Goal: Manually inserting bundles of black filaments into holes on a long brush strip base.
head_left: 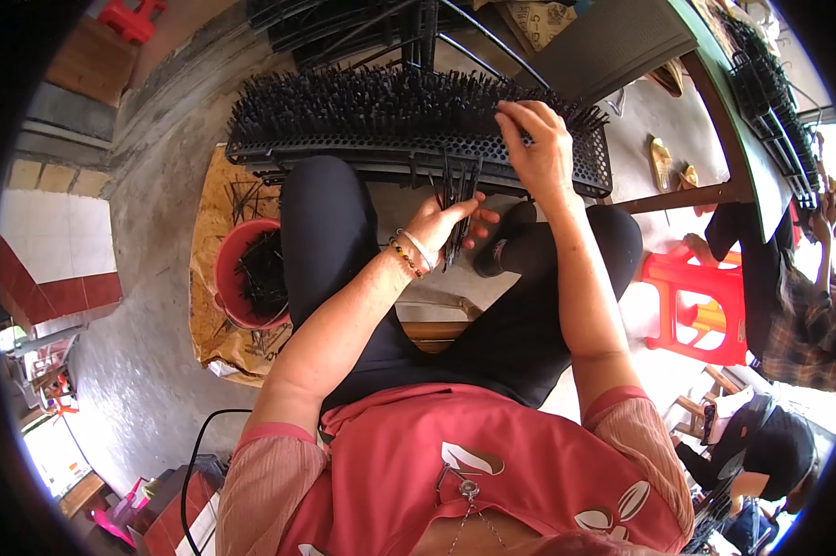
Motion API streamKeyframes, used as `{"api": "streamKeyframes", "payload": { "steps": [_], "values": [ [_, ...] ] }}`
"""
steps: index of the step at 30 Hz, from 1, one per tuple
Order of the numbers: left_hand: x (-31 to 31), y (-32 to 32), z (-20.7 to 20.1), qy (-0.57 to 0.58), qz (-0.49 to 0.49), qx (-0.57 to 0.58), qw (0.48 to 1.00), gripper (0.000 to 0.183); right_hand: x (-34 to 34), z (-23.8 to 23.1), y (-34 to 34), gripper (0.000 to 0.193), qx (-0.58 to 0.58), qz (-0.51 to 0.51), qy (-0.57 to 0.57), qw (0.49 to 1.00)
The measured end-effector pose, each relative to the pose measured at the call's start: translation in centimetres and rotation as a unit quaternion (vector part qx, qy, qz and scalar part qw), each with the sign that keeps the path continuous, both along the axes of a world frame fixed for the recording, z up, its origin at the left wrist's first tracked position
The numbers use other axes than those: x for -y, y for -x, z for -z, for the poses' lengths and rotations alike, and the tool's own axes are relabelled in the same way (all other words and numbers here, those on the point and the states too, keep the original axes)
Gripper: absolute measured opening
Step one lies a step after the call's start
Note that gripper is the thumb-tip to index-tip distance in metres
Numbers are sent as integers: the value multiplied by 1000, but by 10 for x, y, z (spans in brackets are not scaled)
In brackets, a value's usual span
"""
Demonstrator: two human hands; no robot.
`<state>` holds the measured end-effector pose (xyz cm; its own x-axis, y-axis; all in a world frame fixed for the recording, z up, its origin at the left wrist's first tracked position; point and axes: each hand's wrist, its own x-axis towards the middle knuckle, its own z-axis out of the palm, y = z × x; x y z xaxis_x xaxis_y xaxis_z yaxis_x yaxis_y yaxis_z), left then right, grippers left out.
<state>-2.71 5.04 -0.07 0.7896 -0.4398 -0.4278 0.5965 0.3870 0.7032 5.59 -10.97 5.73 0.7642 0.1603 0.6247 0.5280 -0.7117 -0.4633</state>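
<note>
A bundle of thin black sticks [453, 199] stands roughly upright in my left hand [446, 227], whose fingers close round it above my lap. My right hand [536, 148] reaches over the right part of a long black perforated rack [390, 146]. Its thumb and forefinger are pinched together at the stick tops; whether a stick is between them is too small to make out. Many similar black sticks [362, 97] fill the rack's holes in a dense upright row. A red bucket [228, 269] with more black sticks inside stands left of my knee.
Brown paper [216, 204] with loose sticks lies under the bucket. A red plastic stool [700, 301] stands at the right, near a green-edged table [770, 176] carrying another filled rack. Other people sit at the right. Slippers [660, 162] lie on the floor. Black metal framing rises behind the rack.
</note>
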Motion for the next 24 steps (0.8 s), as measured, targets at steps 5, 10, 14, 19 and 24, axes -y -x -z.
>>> {"api": "streamKeyframes", "payload": {
  "steps": [5, 10, 14, 19, 24],
  "values": [
    [0, 2, -3, -14, 1, -4, 1000, 24, -7, -10, 1, 15, -12, -65, -32, 997],
    [-1, 2, -3, -17, 3, -2, 1000, 24, -3, -2, -5, 13, 30, -36, 49, 998],
    [0, 2, -1, -9, 1, -2, 1000, 23, -1, 2, -6, 11, 20, -12, 53, 998],
    [0, 2, -3, 1, 0, 0, 1000, 25, -3, -2, -8, 12, 46, -26, 8, 999],
    [-3, 1, -10, 59, -42, 41, 997, 25, -1, -13, 8, 19, -157, -87, -124, 976]
  ]
}}
